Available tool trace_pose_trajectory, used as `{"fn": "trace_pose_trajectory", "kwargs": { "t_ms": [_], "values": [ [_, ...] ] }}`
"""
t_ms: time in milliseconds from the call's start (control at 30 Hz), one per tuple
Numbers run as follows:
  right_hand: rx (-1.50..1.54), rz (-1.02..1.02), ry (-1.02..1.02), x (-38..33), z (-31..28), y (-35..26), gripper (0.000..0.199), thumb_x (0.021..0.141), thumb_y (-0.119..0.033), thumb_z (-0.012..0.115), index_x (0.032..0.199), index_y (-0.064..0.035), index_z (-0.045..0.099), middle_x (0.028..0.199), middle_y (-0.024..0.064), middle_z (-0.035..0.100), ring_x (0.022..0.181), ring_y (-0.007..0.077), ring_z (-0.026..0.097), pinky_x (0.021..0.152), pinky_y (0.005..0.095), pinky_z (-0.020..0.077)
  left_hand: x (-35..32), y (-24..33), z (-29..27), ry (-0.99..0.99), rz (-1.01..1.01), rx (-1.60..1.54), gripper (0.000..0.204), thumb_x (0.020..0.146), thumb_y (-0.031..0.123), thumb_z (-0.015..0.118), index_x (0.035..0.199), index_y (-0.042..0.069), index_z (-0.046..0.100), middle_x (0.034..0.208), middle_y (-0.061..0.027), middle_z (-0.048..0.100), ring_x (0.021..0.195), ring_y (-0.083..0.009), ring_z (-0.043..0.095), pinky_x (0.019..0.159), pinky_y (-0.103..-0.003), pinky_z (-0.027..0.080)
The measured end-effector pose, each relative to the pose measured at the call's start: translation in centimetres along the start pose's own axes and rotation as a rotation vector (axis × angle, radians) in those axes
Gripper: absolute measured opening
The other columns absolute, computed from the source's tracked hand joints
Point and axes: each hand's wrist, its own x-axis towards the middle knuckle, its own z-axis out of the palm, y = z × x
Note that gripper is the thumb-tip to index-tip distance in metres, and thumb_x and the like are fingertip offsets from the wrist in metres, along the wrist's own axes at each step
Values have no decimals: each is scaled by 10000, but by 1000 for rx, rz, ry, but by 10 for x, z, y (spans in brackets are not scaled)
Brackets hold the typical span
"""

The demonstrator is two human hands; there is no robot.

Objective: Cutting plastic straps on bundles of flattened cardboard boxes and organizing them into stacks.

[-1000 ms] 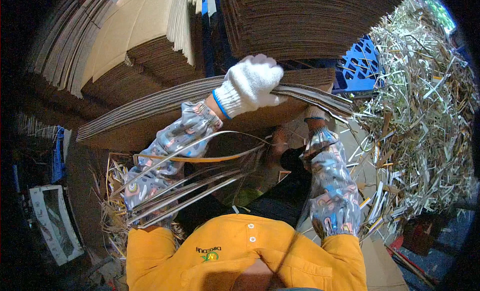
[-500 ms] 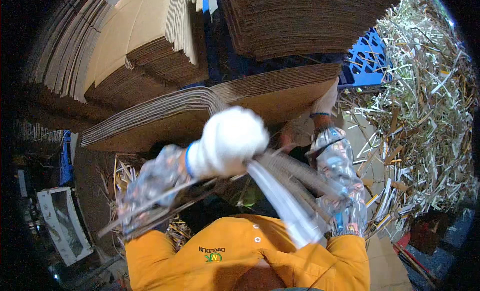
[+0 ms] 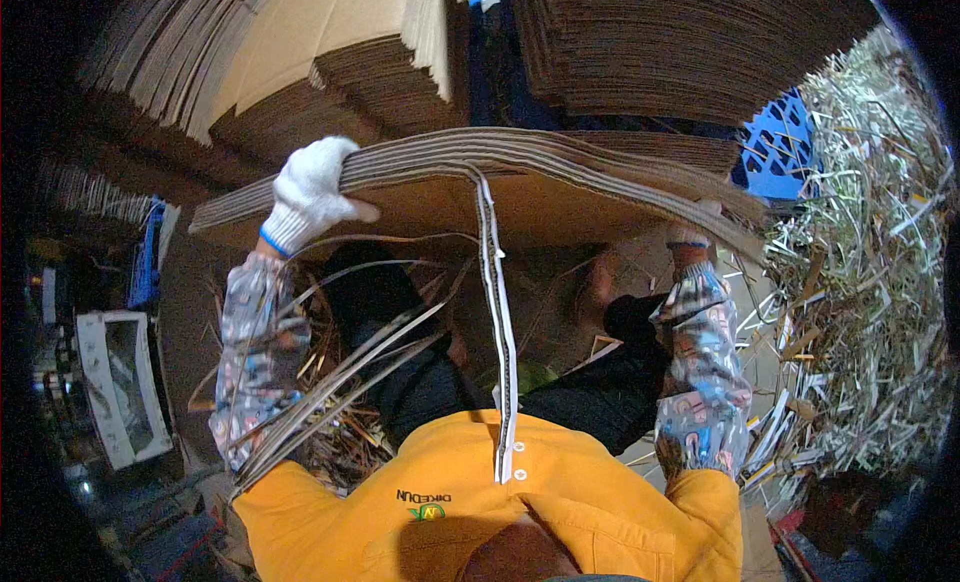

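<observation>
White blue-edged gloves (image 3: 310, 194), grey patterned sleeves (image 3: 704, 357), orange shirt (image 3: 370, 492), black trousers (image 3: 612, 402)

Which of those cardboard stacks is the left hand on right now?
The bowed cardboard stack, nearest the orange-yellow shirt: the left hand wraps over its upper edge, left of the pale strip. The other stacks lie beyond it.
</observation>
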Motion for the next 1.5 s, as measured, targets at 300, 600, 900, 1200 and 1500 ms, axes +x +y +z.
{"fn": "trace_pose_trajectory", "kwargs": {
  "t_ms": [300,600,900,1200,1500],
  "values": [
    [-395,-179,-71,16,-27,-88,630,896,-460,601,1352,-31,530,1278,148,613,1126,290,615,1019,393,468,6,70,3,113,144,-118,645,487,367,934,994,75,664,928,-133,679,861,-331,669,803,-397,539],
    [-1134,-394,-254,-28,18,-182,621,835,-374,713,1334,-41,552,1304,157,598,1163,294,597,1019,390,465,65,96,21,5,129,-15,691,587,505,870,1098,99,641,1006,-124,680,931,-317,677,835,-408,542],
    [-1319,-1148,-807,-112,196,-215,643,774,-288,826,1316,-52,573,1329,165,582,1200,298,579,1020,387,462,75,89,22,-12,124,12,731,632,548,825,1153,80,615,1047,-144,680,978,-336,671,857,-422,540],
    [-2103,-274,-992,-73,243,-138,850,712,-510,768,1359,-28,501,1268,245,612,1169,390,594,992,429,466,92,119,25,56,-12,-4,692,646,572,816,1115,96,639,1070,-119,663,1030,-305,644,896,-439,496],
    [-2124,-519,-644,-107,228,-121,673,771,-604,688,1073,-6,629,1009,236,685,976,403,657,846,463,504,122,104,32,159,150,-65,770,609,642,789,1180,146,644,1107,-88,659,1047,-267,644,895,-414,510]
  ]
}}
